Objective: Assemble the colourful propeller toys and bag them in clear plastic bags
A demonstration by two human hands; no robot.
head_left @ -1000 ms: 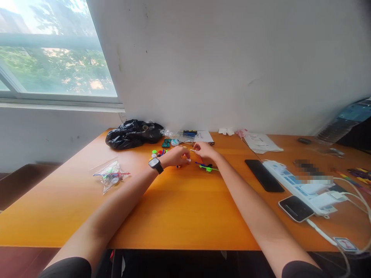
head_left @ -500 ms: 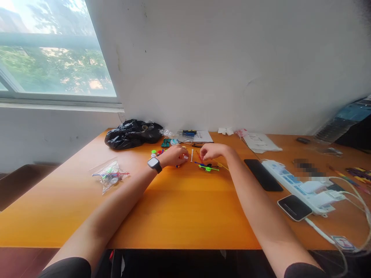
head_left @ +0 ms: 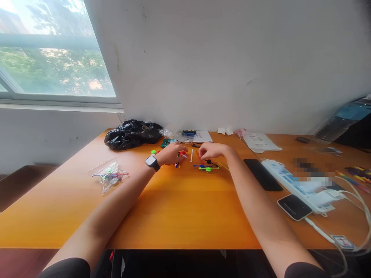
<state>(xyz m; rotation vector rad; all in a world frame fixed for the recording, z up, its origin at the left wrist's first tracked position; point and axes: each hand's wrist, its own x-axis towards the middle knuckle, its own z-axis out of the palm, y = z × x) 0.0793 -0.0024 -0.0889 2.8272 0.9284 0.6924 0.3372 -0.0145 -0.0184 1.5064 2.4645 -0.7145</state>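
Fingers (head_left: 182, 148) parted, the left hand (head_left: 170, 153) overhangs coloured pieces (head_left: 182, 153); the right hand (head_left: 212, 150), grip unclear, curls beside a red stick (head_left: 197, 154).

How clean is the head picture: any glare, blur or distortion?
Head view: the window is washed out near its top, and the black bag carries bright glints; head view: the small coloured parts near the right hand look soft, fine detail unreadable; head view: the right edge looks stretched, and a pixelated patch hides things beside the power strip.
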